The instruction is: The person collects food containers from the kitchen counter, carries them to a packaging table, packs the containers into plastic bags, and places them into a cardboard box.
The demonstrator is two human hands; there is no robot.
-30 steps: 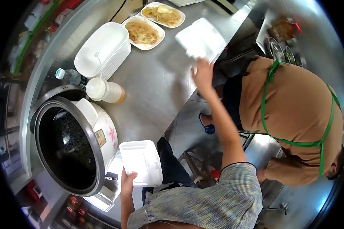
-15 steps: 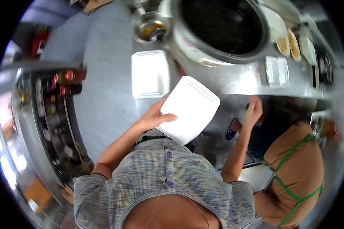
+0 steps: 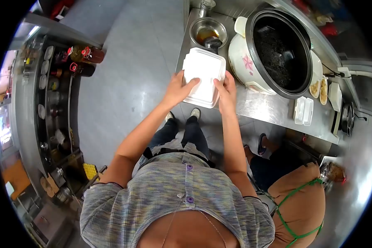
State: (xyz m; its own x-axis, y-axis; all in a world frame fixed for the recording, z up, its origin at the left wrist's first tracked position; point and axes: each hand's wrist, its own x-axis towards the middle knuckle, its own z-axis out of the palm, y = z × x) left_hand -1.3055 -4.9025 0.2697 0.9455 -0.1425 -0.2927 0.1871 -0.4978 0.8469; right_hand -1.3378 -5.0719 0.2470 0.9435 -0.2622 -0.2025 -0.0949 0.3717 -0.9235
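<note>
Head view: left hand (image 3: 178, 91) and right hand (image 3: 227, 95) hold a white foam container (image 3: 205, 70) from opposite sides, thumbs on top; each grip closed on it. Container shows over near left corner of worktop (image 3: 264, 106). Metal bowl (image 3: 194, 32) beyond, near left edge; large pot (image 3: 239, 56) right of bowl; open foam box (image 3: 304, 110) along near edge, towards right end.

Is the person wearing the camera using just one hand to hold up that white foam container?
No, the left hand and the right hand grip the white foam container from opposite sides.
</note>
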